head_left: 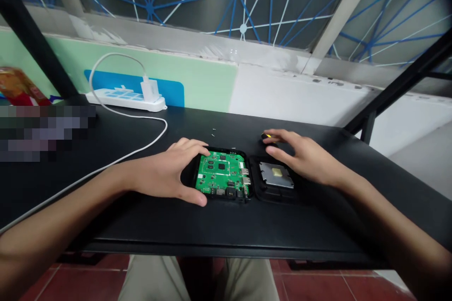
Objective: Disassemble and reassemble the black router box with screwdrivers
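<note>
A green circuit board [221, 174] lies in a black square case [252, 183] on the table. My left hand [169, 169] spans the case's left side, with fingers at its far left corner and the thumb at its near left corner. To the right, the black cover [275, 196] lies with its inner side up, bearing a metal plate [282, 180] and a pale square pad [277, 172]. Beyond this cover, my right hand [296, 153] curls its fingers over a small black-and-yellow handle [267, 137]. Much of that handle is hidden, so its kind is unclear.
Tiny screws [213, 135] lie behind the case. A white power strip [127, 101] with a plugged-in charger [150, 89] stands against the wall. Its white cable [155, 140] runs across the table's left side. Dark frame bars [367, 127] rise at both ends of the black table [158, 225].
</note>
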Demonstrator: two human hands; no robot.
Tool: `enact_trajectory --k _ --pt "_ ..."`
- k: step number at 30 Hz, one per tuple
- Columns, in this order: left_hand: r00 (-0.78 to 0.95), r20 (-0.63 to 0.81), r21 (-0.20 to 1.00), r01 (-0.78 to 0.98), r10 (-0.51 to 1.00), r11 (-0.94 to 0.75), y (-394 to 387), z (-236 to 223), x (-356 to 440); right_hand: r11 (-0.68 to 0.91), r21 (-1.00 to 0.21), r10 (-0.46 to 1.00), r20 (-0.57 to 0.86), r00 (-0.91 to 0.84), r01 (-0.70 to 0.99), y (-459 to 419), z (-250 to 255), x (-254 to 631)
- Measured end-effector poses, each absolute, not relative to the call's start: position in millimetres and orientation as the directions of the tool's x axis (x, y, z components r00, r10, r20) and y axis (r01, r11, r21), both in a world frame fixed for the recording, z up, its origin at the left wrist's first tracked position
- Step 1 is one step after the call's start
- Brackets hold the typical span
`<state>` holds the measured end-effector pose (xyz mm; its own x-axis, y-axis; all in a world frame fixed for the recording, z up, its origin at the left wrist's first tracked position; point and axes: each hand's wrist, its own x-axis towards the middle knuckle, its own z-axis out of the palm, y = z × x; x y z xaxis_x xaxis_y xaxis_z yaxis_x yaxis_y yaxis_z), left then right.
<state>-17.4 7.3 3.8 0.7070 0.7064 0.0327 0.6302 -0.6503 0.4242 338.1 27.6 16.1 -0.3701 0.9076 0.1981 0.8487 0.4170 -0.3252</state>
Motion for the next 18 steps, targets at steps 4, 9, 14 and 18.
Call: enact_trajectory --k 4,9,14,18 --pt "0.707 0.04 0.391 0.64 0.707 -0.662 7 1 -17 0.482 -0.229 0.875 0.075 -0.478 0.846 14 13 367" --pt "0.702 0.033 0.392 0.645 0.711 -0.656 8 0 -16 0.567 -0.103 0.823 0.025 -0.568 0.817 -3 9 381" --pt "0.716 0.082 0.397 0.615 0.693 -0.682 8 1 -16 0.587 -0.069 0.808 -0.003 -0.589 0.807 -13 4 382" --pt "0.707 0.082 0.419 0.615 0.702 -0.668 7 3 -14 0.584 -0.135 0.812 0.071 -0.58 0.801 -15 1 378"
